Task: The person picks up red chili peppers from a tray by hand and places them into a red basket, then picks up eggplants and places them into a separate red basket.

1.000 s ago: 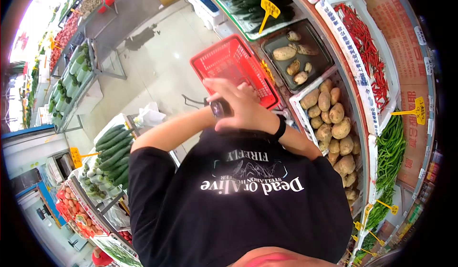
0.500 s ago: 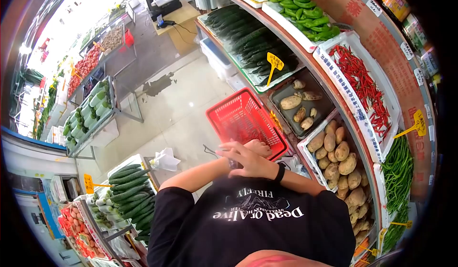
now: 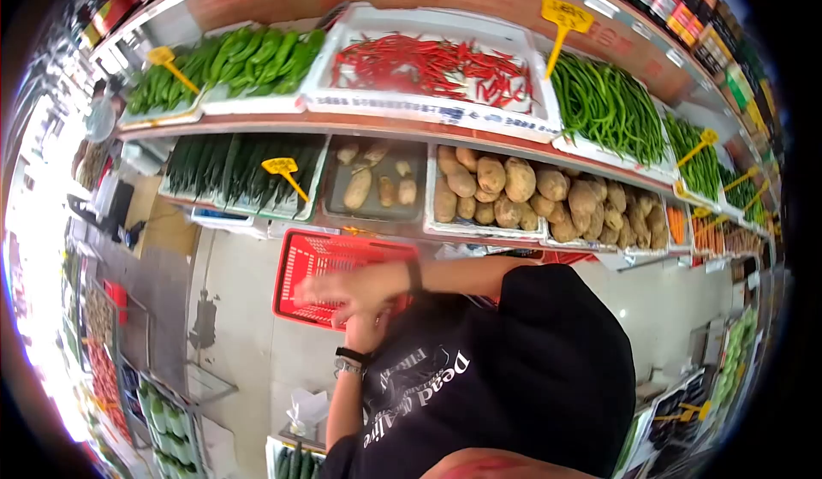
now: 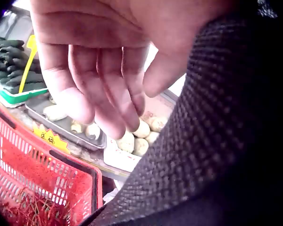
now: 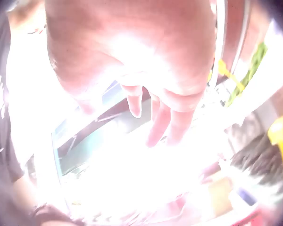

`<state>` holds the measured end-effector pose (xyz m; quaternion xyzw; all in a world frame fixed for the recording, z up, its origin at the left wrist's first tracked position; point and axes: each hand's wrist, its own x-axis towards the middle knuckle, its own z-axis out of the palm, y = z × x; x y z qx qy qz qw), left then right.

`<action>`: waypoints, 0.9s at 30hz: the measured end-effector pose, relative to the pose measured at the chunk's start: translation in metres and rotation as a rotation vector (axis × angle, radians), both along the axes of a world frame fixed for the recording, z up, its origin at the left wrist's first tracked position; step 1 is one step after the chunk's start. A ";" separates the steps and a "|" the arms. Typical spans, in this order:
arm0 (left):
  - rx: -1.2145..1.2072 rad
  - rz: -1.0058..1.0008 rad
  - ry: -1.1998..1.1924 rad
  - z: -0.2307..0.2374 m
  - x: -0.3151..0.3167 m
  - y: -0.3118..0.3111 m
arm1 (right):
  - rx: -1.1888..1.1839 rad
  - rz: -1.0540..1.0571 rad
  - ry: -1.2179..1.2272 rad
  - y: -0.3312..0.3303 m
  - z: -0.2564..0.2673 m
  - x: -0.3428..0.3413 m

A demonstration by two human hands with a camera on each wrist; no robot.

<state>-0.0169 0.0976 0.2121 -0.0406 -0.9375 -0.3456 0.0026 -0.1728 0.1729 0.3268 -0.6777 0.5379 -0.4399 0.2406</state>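
Note:
My right hand [image 3: 351, 294], blurred in the head view, reaches across over the red basket [image 3: 294, 265]. Just below it is my left hand [image 3: 366, 332], partly hidden behind the right one, with a black band and a watch [image 3: 347, 364] on its wrist. In the left wrist view the left hand [image 4: 101, 70] has loosely bent fingers and nothing between them. Thin red chillies [image 4: 35, 212] lie in the bottom of the basket. Washed out by glare, the right hand [image 5: 137, 61] shows loosely bent fingers and holds nothing.
Long dark cucumbers [image 3: 235, 166], a tray of pale root vegetables [image 3: 358, 188] and potatoes [image 3: 518, 179] line the lower shelf. Above are green peppers [image 3: 265, 55], red chillies [image 3: 428, 64] and long green peppers [image 3: 604, 102]. Yellow price tags [image 3: 565, 18] stick up among them.
The head view has swung round to the right, so the vegetable shelves now run across its top. My right hand has shifted from over the left wrist to over the basket.

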 end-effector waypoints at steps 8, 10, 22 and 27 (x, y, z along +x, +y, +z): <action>0.375 0.519 -0.125 0.001 0.036 -0.057 | -0.111 -1.063 0.331 0.170 0.130 -0.228; 0.397 0.535 -0.092 -0.004 0.050 -0.062 | 0.157 -1.337 0.661 0.221 0.140 -0.279; 0.384 0.156 -0.349 0.049 0.061 -0.015 | 0.730 -1.363 0.693 0.363 0.049 -0.445; 0.386 0.264 -0.443 0.046 0.103 -0.019 | 0.736 -1.413 0.820 0.357 0.040 -0.444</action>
